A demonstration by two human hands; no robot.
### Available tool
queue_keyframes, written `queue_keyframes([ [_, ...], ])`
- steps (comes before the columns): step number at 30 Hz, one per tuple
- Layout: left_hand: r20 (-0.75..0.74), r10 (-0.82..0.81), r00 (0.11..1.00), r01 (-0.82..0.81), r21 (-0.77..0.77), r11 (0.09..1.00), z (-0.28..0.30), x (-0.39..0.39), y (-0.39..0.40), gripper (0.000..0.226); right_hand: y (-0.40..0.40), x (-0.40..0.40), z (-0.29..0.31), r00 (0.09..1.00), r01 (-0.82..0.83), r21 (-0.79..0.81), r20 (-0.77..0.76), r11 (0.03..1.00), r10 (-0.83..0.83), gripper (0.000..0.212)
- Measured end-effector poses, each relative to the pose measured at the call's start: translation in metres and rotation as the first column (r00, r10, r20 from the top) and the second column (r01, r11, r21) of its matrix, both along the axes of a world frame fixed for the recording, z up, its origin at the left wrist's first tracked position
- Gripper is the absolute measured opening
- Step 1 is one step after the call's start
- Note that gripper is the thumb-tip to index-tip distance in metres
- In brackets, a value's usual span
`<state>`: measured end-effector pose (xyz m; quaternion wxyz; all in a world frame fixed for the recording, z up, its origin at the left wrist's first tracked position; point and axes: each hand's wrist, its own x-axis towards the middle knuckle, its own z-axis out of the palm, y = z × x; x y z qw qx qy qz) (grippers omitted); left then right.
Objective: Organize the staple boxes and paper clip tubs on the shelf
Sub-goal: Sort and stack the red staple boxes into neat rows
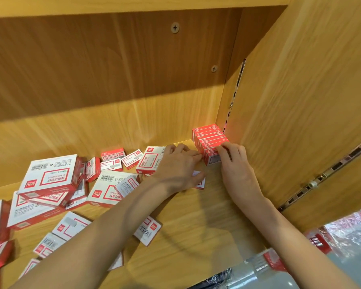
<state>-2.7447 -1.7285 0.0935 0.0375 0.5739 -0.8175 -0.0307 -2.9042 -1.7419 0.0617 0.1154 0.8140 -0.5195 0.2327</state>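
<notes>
A row of small red staple boxes [210, 134] stands on edge in the back right corner of the wooden shelf [196, 230]. My right hand [236, 163] curls over the top of the front staple box [212, 159] of that row and pinches it. My left hand [175, 165] reaches in from the left, its fingertips pressing against the left side of the row's front end. Another small box [200, 182] lies partly hidden under my left hand.
Larger red-and-white staple cartons [50, 176] and loose small boxes [112, 156] lie jumbled over the shelf's left half. One small box [148, 230] lies under my left forearm. The cabinet's side wall [284, 122] bounds the right. Red packages [317, 240] show below the shelf's front edge.
</notes>
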Motion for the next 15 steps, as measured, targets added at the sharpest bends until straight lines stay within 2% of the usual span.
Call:
queue_keyframes([
  [3, -0.083, 0.062, 0.995, -0.066, -0.047, 0.997, 0.005, 0.015, 0.005, 0.052, 0.0, -0.001, 0.006, 0.995, -0.05, -0.008, 0.087, 0.999, 0.05, 0.044],
  [6, -0.227, 0.154, 0.962, -0.178, -0.088, 0.98, 0.009, 0.048, 0.018, 0.073, 0.001, 0.001, 0.016, 0.95, -0.154, 0.029, 0.278, 0.988, 0.14, 0.027],
  [10, -0.166, 0.307, 0.937, -0.298, 0.077, 0.952, 0.004, 0.086, 0.035, 0.086, 0.004, 0.027, 0.029, 0.906, -0.294, 0.255, 0.382, 0.921, 0.184, 0.018],
  [11, -0.145, 0.318, 0.937, -0.303, 0.116, 0.946, 0.002, 0.09, 0.039, 0.09, 0.005, 0.036, 0.03, 0.9, -0.342, 0.341, 0.387, 0.876, 0.201, 0.023],
  [13, -0.111, 0.3, 0.947, -0.287, 0.116, 0.951, -0.002, 0.094, 0.047, 0.093, 0.01, 0.051, 0.028, 0.901, -0.406, 0.506, 0.361, 0.761, 0.241, 0.047],
  [15, -0.114, 0.289, 0.95, -0.279, 0.094, 0.956, -0.004, 0.098, 0.052, 0.091, 0.016, 0.063, 0.024, 0.902, -0.415, 0.571, 0.358, 0.708, 0.241, 0.072],
])
